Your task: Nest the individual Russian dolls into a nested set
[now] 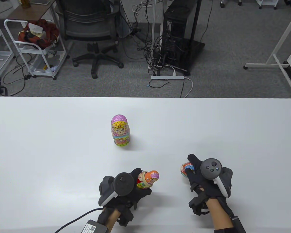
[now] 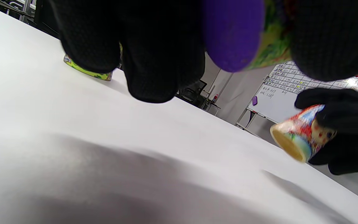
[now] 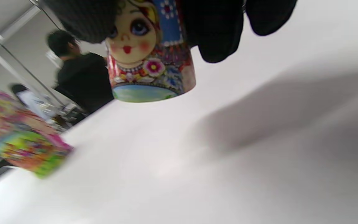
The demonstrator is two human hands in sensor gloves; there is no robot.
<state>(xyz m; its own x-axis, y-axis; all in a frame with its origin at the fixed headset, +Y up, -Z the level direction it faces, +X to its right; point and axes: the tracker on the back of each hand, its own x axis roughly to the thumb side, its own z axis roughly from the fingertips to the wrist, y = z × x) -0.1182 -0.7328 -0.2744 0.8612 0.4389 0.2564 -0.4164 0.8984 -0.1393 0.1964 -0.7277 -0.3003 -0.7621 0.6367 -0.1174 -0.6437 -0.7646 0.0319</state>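
Light, hollow, glossy-painted wood, likely slippery: left hand (image 1: pixel 126 188) fingers curl round the orange doll (image 1: pixel 149 179); right hand (image 1: pixel 206 180) fingers pinch the red doll top (image 1: pixel 186 169), nearer than the pink doll (image 1: pixel 120 130).

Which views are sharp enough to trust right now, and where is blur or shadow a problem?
Table view: sharp, evenly lit, soft shadows; pink doll crisp. Left wrist view: fingers and the doll in the left hand are close and out of focus, a broad shadow across the table. Right wrist view: face of the doll piece in the right hand readable, pink doll badly blurred.
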